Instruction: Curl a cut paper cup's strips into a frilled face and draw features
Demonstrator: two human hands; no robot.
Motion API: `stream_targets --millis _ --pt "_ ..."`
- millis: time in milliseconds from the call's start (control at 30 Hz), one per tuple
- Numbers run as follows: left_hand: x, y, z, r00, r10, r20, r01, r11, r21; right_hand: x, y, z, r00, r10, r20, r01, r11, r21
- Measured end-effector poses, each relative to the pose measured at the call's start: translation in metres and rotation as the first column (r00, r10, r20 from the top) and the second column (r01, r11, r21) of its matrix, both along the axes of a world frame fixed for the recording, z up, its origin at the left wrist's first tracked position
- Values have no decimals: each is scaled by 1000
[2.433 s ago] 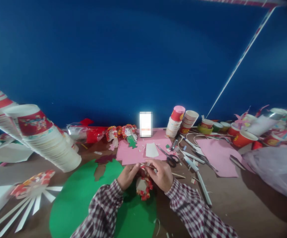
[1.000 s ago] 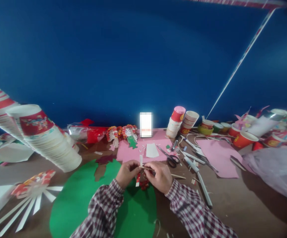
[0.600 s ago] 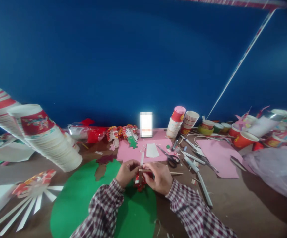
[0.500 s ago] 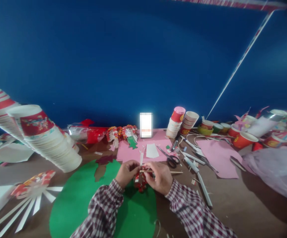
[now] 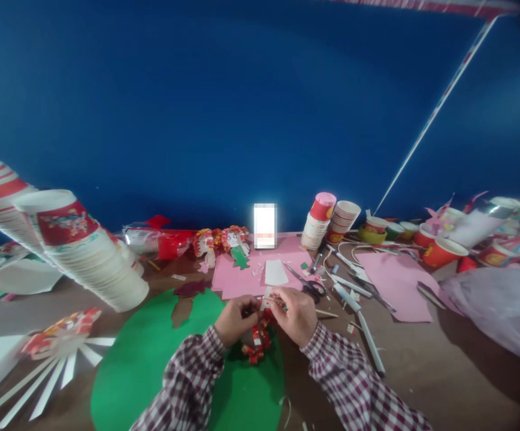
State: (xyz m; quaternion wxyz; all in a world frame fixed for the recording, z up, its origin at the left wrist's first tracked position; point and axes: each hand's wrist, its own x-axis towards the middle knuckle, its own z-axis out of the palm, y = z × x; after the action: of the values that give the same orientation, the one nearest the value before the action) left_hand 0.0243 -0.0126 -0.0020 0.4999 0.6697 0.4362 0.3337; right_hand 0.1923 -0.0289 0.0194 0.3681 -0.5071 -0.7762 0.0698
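Note:
My left hand (image 5: 237,318) is closed, its fingertips pinched at a red curled paper piece (image 5: 257,344) that hangs over the green sheet (image 5: 152,365). Close on its right, my right hand (image 5: 293,314) pinches a thin wooden stick (image 5: 327,313), whose end sticks out to the right. A short pale paper strip (image 5: 266,296) shows between the fingertips of both hands. What exactly the left fingertips grip is partly hidden. A dark red paper shape (image 5: 190,288) lies on the green sheet's upper edge.
Scissors (image 5: 314,288) and a white glue gun (image 5: 347,296) lie right of the hands. Stacked paper cups (image 5: 102,263) lean at left, near a cut cup with strips (image 5: 62,344). Pink paper (image 5: 246,278) lies ahead; a plastic bag (image 5: 502,305) is at right.
The red curled piece has swung down and shows more below the fingers. The stick has tilted and slid partly behind my right hand, and the pale strip sits lower.

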Motion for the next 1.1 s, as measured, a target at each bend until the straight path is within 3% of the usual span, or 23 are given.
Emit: stream_targets --millis 100,300,600,700,867,1100 --pt "-1 2 -2 999 38 17 -39 999 31 -1 -1 2 1000 25 18 -25 1000 -13" --pt "-5 7 0 984 162 67 -163 987 10 -7 -6 3 981 191 27 -190 982 -17" --pt "-6 7 -1 987 136 87 -137 991 7 -9 -7 2 953 301 34 -301 953 17" --pt "-6 7 -1 987 120 107 -120 993 -6 -7 -7 4 970 242 -3 -242 970 22" --pt "-3 3 2 997 37 70 -36 999 -13 -1 -3 8 999 4 -39 -3 1000 16" --pt "0 -1 -1 997 -71 33 72 997 -27 0 -2 3 999 38 -9 -38 999 19"
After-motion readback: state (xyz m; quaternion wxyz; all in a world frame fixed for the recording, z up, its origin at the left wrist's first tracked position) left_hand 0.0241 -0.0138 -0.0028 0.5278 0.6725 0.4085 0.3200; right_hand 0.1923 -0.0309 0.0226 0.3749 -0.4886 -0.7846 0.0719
